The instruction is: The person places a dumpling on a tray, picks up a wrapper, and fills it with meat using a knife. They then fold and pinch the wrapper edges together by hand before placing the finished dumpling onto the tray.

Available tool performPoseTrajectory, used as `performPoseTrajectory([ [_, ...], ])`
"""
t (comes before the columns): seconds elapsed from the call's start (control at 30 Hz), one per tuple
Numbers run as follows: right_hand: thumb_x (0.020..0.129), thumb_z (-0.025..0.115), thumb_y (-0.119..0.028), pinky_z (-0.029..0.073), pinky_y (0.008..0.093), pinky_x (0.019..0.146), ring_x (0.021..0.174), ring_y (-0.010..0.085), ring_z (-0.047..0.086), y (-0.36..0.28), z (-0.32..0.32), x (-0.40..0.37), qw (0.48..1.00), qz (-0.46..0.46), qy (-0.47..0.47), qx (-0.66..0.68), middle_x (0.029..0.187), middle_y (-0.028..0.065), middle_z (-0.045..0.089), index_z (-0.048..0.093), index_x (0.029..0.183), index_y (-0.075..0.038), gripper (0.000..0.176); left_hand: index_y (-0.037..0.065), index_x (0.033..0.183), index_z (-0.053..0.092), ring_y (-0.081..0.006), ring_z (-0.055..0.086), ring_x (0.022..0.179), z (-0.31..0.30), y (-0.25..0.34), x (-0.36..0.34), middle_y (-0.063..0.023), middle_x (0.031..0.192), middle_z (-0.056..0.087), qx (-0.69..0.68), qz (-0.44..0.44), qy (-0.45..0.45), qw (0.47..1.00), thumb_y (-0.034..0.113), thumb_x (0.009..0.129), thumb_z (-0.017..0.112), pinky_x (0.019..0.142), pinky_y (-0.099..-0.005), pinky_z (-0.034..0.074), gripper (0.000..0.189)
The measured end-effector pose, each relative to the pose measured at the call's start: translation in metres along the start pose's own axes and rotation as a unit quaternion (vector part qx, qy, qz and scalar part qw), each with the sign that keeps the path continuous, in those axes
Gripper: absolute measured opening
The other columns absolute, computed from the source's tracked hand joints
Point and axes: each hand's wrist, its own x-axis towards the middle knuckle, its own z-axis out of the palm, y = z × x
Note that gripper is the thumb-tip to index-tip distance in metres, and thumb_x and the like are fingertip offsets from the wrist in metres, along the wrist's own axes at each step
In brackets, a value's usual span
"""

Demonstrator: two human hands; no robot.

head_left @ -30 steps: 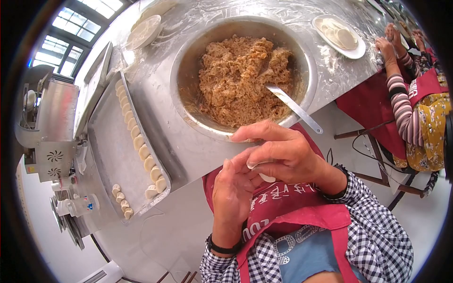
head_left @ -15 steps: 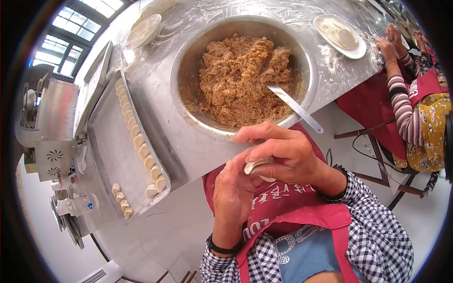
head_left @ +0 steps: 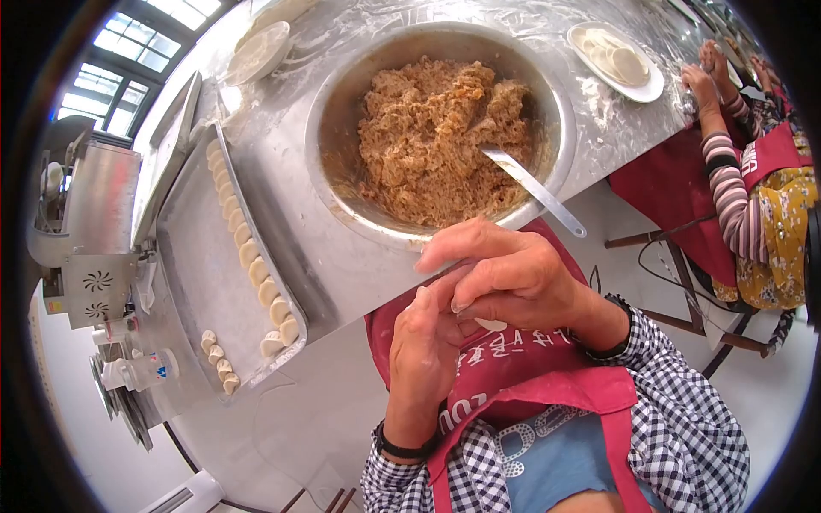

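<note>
My left hand [head_left: 421,346] and my right hand [head_left: 522,278] are brought together over the red apron [head_left: 530,359], just off the table edge. Their fingers close round a dumpling, which is now almost wholly hidden; a small pale patch shows beneath my right hand. Right in front of my hands is a large metal bowl [head_left: 318,141] of brown minced filling [head_left: 436,137]. A flat metal spatula [head_left: 534,190] stands in the filling, its handle across the rim. To the left, a metal tray [head_left: 192,248] bears a long row of dumplings [head_left: 248,254] and several more [head_left: 215,352] in its near corner.
At the upper right is a white plate of round dough wrappers [head_left: 623,61]. Another plate [head_left: 259,53] stands at the back left on the floury metal table [head_left: 282,145]. Beyond the right edge sits another person, hands [head_left: 703,85] at the table. Machinery [head_left: 98,214] stands far left.
My right-hand fingers have closed over the pale dough that showed between my hands, so it is now hidden. The view has shifted very slightly.
</note>
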Motion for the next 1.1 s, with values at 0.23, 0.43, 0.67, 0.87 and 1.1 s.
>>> performPoseTrajectory([
  [0.23, 0.066, 0.071, -0.007, 0.045, 0.0390, 0.084, 0.100, 0.0300, 0.057, -0.003, 0.000, 0.001, 1.000, -0.003, 0.004, -0.011, 0.105, 0.0155, 0.060, 0.059, 0.075, -0.004, 0.015, -0.013, 0.124, 0.037, -0.0268, 0.051, 0.109, -0.002, -0.001, 0.000, -0.0199, 0.123, 0.046, -0.027, 0.001, -0.020, 0.999, 0.032, 0.097, 0.023, 0.092, -0.0383, 0.042, 0.054],
  [0.43, 0.064, 0.073, -0.008, 0.047, 0.0380, 0.082, 0.098, 0.0294, 0.058, -0.003, 0.005, -0.001, 0.999, 0.019, 0.024, 0.023, 0.104, 0.0150, 0.061, 0.059, 0.074, -0.004, 0.018, -0.011, 0.123, 0.039, -0.0293, 0.054, 0.107, 0.004, -0.001, -0.001, -0.0208, 0.120, 0.049, 0.033, -0.004, 0.026, 0.999, 0.038, 0.096, 0.025, 0.088, -0.0399, 0.046, 0.057],
  [0.67, 0.064, 0.072, -0.006, 0.048, 0.0373, 0.081, 0.097, 0.0288, 0.058, -0.002, 0.001, -0.001, 1.000, -0.015, 0.004, -0.010, 0.103, 0.0142, 0.061, 0.058, 0.071, -0.004, 0.015, -0.010, 0.124, 0.038, -0.0296, 0.052, 0.109, 0.012, 0.001, 0.000, -0.0204, 0.123, 0.048, 0.034, 0.007, 0.052, 0.998, 0.038, 0.096, 0.026, 0.090, -0.0416, 0.044, 0.057],
  [0.87, 0.065, 0.073, -0.007, 0.048, 0.0352, 0.080, 0.096, 0.0260, 0.059, -0.009, 0.006, -0.001, 0.997, 0.064, 0.035, 0.039, 0.109, 0.0173, 0.057, 0.063, 0.077, -0.003, 0.016, -0.011, 0.124, 0.039, -0.0295, 0.051, 0.110, 0.009, 0.002, -0.003, -0.0205, 0.123, 0.047, 0.043, 0.006, 0.053, 0.998, 0.038, 0.096, 0.026, 0.092, -0.0408, 0.042, 0.058],
  [1.1, 0.063, 0.074, -0.005, 0.049, 0.0334, 0.078, 0.094, 0.0255, 0.059, 0.000, 0.002, -0.002, 1.000, -0.017, 0.006, 0.009, 0.112, 0.0193, 0.055, 0.064, 0.077, -0.003, 0.018, -0.011, 0.124, 0.039, -0.0301, 0.049, 0.113, 0.010, 0.000, -0.001, -0.0215, 0.124, 0.046, 0.020, 0.008, 0.031, 0.999, 0.038, 0.096, 0.026, 0.095, -0.0408, 0.040, 0.058],
])
